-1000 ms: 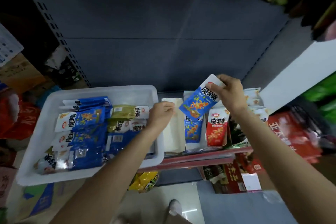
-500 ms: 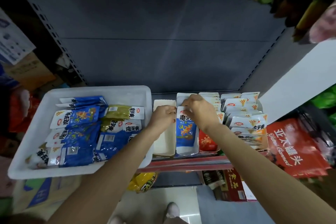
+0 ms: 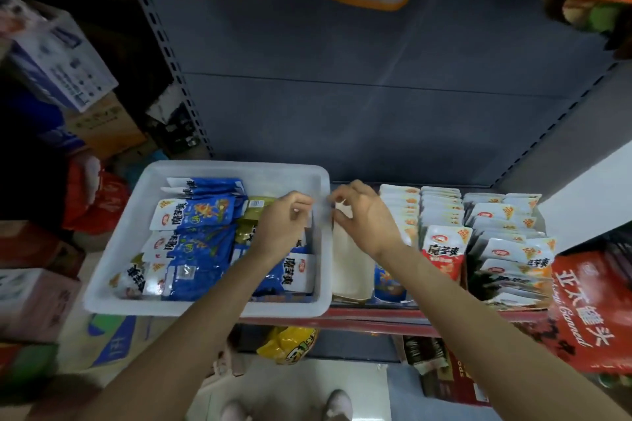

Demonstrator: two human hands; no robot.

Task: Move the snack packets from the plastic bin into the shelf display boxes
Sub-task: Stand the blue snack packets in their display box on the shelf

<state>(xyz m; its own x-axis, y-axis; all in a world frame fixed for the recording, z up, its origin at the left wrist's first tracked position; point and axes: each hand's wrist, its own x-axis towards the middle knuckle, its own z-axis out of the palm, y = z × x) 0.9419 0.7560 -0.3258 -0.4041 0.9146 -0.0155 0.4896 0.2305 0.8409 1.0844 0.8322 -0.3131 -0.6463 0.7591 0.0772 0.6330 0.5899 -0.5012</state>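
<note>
My right hand point(image 3: 367, 217) has come off the blue packet row point(image 3: 388, 278) and now pinches the back edge of the empty white display box point(image 3: 349, 267), just right of the plastic bin point(image 3: 239, 171). My left hand point(image 3: 284, 227) hovers over the bin, fingers curled, holding nothing I can see. Blue snack packets point(image 3: 195, 215) reading 魔芋爽 sit left in the bin; a red packet point(image 3: 444, 251) with the same lettering stands further right.

A person's left hand point(image 3: 285, 225) hovered with curled fingers over the blue snack packets point(image 3: 196, 215) in a white plastic bin point(image 3: 113, 243) on the shelf, while the right hand point(image 3: 364, 215) reached over an empty white display box point(image 3: 350, 267). Beside it, further boxes held rows of red packets point(image 3: 443, 249) and white packets point(image 3: 513, 249).
</note>
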